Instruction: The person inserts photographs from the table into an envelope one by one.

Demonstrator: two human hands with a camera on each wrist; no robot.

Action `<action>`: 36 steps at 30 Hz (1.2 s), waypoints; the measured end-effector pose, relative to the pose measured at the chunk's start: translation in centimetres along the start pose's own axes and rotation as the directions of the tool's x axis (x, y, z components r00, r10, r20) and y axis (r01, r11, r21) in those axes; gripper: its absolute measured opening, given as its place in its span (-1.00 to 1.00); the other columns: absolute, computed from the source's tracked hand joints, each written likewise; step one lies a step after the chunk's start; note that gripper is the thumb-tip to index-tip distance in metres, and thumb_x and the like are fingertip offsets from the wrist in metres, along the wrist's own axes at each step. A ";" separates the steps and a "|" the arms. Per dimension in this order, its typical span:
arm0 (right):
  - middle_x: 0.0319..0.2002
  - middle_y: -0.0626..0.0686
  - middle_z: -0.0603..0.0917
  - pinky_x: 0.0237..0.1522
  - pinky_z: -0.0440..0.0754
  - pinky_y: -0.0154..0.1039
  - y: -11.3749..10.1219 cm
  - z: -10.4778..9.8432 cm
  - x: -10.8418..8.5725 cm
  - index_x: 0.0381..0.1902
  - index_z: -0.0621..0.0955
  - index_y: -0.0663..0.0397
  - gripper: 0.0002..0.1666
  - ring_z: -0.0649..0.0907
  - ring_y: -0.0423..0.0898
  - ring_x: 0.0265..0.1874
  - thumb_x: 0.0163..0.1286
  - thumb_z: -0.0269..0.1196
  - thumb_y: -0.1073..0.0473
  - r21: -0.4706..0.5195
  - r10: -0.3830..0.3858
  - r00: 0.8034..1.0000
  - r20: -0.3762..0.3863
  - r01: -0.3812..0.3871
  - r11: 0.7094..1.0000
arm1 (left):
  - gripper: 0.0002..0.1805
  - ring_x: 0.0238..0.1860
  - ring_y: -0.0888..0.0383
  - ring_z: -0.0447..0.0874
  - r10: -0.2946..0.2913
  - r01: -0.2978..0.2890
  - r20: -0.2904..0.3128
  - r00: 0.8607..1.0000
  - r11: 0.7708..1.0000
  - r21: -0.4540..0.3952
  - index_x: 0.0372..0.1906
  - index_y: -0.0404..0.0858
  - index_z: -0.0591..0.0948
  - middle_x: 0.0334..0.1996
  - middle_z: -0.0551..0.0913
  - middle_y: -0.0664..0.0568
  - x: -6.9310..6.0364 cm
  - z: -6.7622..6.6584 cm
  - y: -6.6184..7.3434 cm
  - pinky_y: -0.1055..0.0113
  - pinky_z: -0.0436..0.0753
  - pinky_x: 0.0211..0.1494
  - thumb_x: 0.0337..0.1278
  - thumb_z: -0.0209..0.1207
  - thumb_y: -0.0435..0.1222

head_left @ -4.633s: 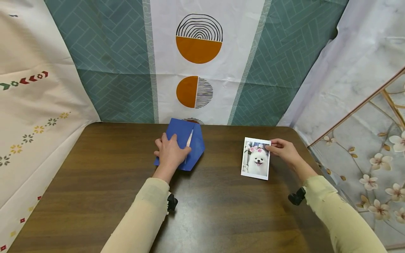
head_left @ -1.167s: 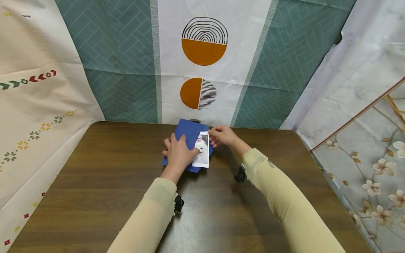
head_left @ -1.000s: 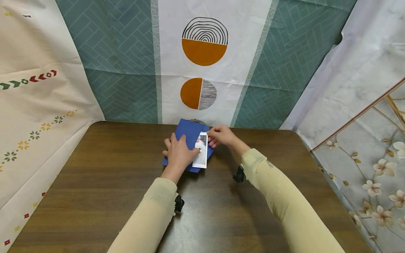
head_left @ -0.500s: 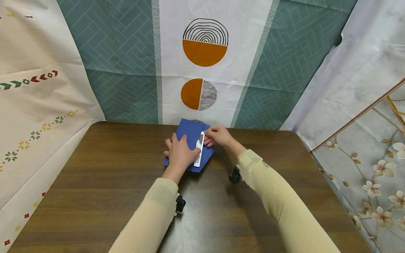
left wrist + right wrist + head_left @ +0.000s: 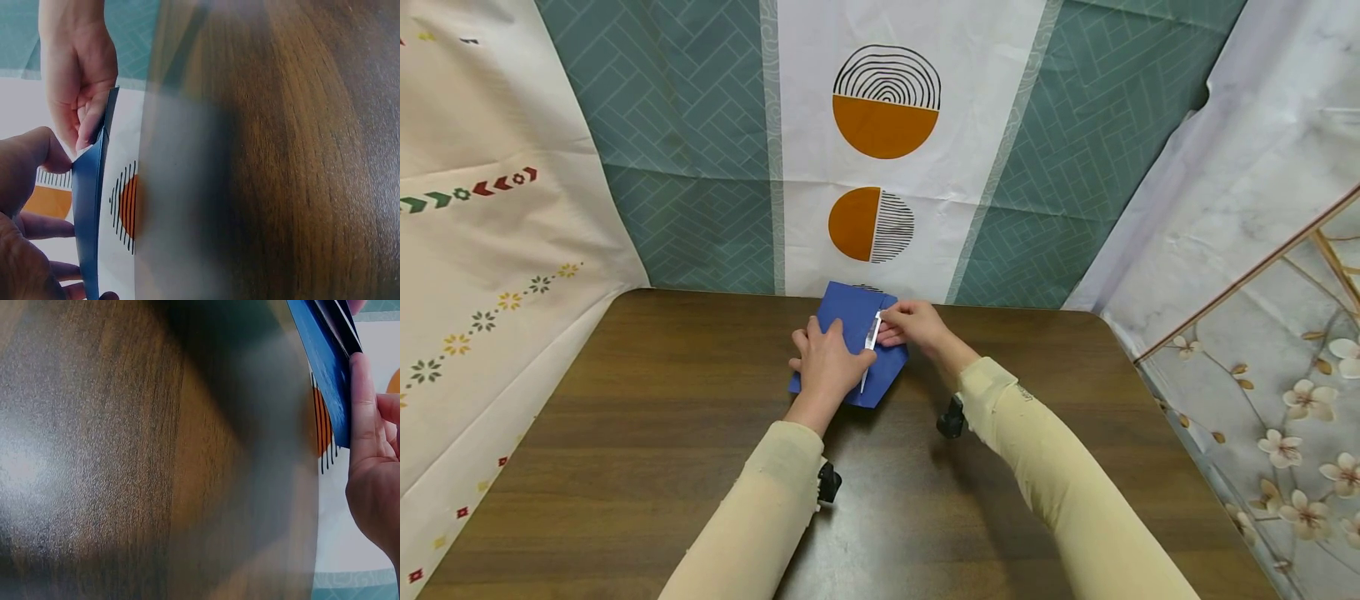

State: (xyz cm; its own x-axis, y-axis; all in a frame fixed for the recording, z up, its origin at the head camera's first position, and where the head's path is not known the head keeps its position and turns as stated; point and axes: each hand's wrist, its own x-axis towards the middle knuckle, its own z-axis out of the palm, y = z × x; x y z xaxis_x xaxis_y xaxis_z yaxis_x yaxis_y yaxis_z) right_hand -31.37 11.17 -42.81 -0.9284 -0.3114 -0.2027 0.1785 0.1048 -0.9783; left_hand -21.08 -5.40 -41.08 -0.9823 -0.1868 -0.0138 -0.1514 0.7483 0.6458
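A blue envelope (image 5: 852,318) is in front of me near the table's back edge, its opening facing right. My left hand (image 5: 827,362) grips it from the left, thumb near the opening; the left wrist view shows the envelope (image 5: 87,206) edge-on, with several fingers against one face. A white-bordered photo (image 5: 872,331) lies mostly inside the envelope, only a thin strip showing. My right hand (image 5: 913,327) pinches that strip at its upper right edge. In the right wrist view, a finger of the right hand (image 5: 375,456) lies along the envelope (image 5: 325,369); the photo cannot be made out there.
A dark brown wooden table (image 5: 700,467) spreads under both arms. Behind it hangs a green and white patterned cloth (image 5: 887,167). Pale printed cloths stand at the left (image 5: 490,250) and right (image 5: 1247,333). Black wrist cameras sit under both cuffs.
The right hand has brought the photo from the right side of the table to the envelope and slid it leftward inside until a thin strip shows. The left hand has stayed on the envelope.
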 end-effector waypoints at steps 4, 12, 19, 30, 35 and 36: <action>-0.48 0.07 0.74 -0.41 0.78 -0.28 0.1 0.1 0.1 -0.17 0.63 0.38 -0.84 0.77 -0.15 -0.58 0.63 0.19 0.35 0.020 -0.009 1.000 -0.017 0.010 1.000 | -0.12 0.54 -0.42 0.02 0.001 -0.001 -0.001 1.000 1.000 -0.001 0.56 -0.30 0.44 0.64 0.09 -0.41 0.0 0.0 0.1 -0.54 0.28 0.33 0.25 0.42 0.03; -0.45 0.09 0.75 -0.39 0.79 -0.27 0.2 0.2 0.0 -0.11 0.64 0.42 -0.83 0.79 -0.14 -0.55 0.62 0.21 0.34 0.016 0.000 1.000 -0.003 0.000 1.000 | -0.13 0.55 -0.42 0.01 -0.002 0.002 0.000 1.000 1.000 -0.004 0.57 -0.29 0.44 0.64 0.09 -0.40 0.0 0.1 0.0 -0.53 0.29 0.32 0.25 0.41 0.02; -0.41 0.11 0.78 -0.33 0.80 -0.23 -0.1 -0.3 -0.3 -0.04 0.64 0.46 -0.77 0.82 -0.11 -0.49 0.64 0.20 0.30 -0.009 0.013 1.000 0.024 -0.013 1.000 | -0.11 0.55 -0.42 0.00 -0.001 0.001 0.008 1.000 1.000 0.001 0.58 -0.30 0.42 0.64 0.07 -0.41 0.0 0.1 -0.2 -0.54 0.27 0.33 0.25 0.40 0.03; -0.25 0.18 0.82 -0.14 0.82 -0.11 -0.8 -4.1 -1.8 0.17 0.57 0.60 -0.56 0.86 -0.06 -0.32 0.67 0.20 0.20 -0.085 0.011 0.997 0.074 -0.005 0.996 | -0.11 0.56 -0.47 -0.02 -0.020 0.019 0.025 0.999 0.999 0.033 0.56 -0.34 0.43 0.63 0.06 -0.46 -0.1 0.0 -1.8 -0.60 0.22 0.35 0.26 0.39 0.04; -0.05 0.38 0.79 -0.07 0.81 -0.08 -0.9 -6.3 -3.2 0.22 0.56 0.57 -0.50 0.86 -0.06 -0.25 0.68 0.20 0.13 -0.136 0.033 0.997 0.077 -0.022 0.990 | -0.12 0.56 -0.47 -0.02 -0.045 0.043 0.050 0.998 0.998 0.052 0.54 -0.35 0.43 0.63 0.06 -0.47 -0.3 0.0 -2.4 -0.61 0.23 0.33 0.28 0.38 0.05; -0.01 0.43 0.77 -0.07 0.81 -0.09 -0.9 -6.7 -3.5 0.24 0.55 0.59 -0.48 0.86 -0.06 -0.25 0.68 0.20 0.13 -0.144 0.038 0.997 0.074 -0.027 0.989 | -0.12 0.56 -0.47 -0.02 -0.050 0.047 0.055 0.997 0.997 0.054 0.55 -0.35 0.43 0.63 0.06 -0.47 -0.4 0.0 -2.5 -0.61 0.23 0.33 0.29 0.37 0.05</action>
State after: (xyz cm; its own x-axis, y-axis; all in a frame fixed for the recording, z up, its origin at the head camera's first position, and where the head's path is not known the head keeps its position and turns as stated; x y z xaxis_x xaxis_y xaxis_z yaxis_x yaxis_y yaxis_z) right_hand -30.43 18.53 -40.97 -0.8944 -0.3758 -0.2424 0.1549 0.2482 -0.9562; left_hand -20.33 -7.22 -42.71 -0.9781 -0.1883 -0.0883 -0.2030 0.7719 0.6025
